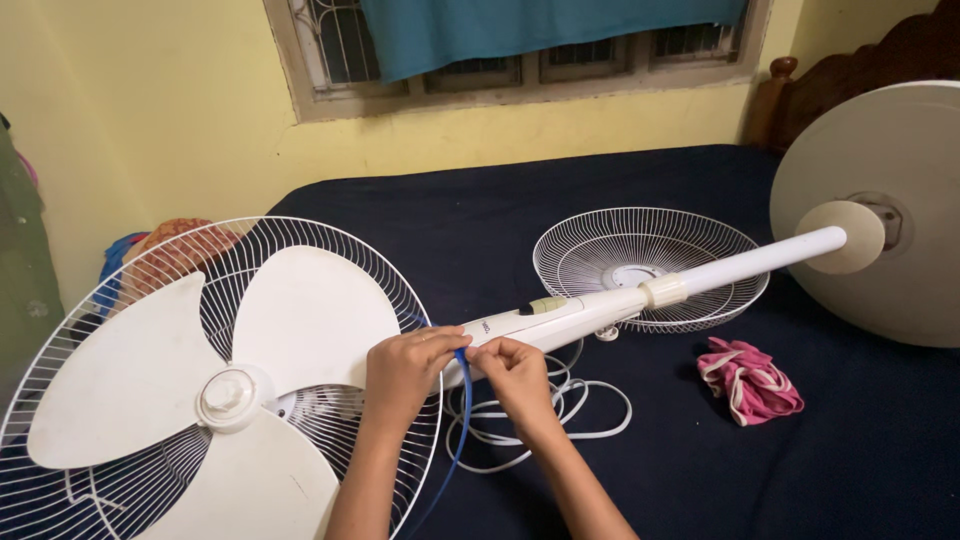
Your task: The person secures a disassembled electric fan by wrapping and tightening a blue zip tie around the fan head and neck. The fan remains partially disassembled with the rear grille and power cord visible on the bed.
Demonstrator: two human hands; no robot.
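Left hand (402,368) and right hand (515,372) both pinch a blue band (461,420) at the rear grille's (150,400) right rim, beside the white fan pole (620,295). Loose front grille (650,262) and pink cloth (748,380) lie right of that pole.

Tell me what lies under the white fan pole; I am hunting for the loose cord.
Under the pole lie a detached white grille and a coiled white cord on the dark blue bedsheet. The cord's end is not visible.

A loose wire fan guard (650,262) and pink cloth (750,380) lie on the dark-blue bedsheet (820,470).
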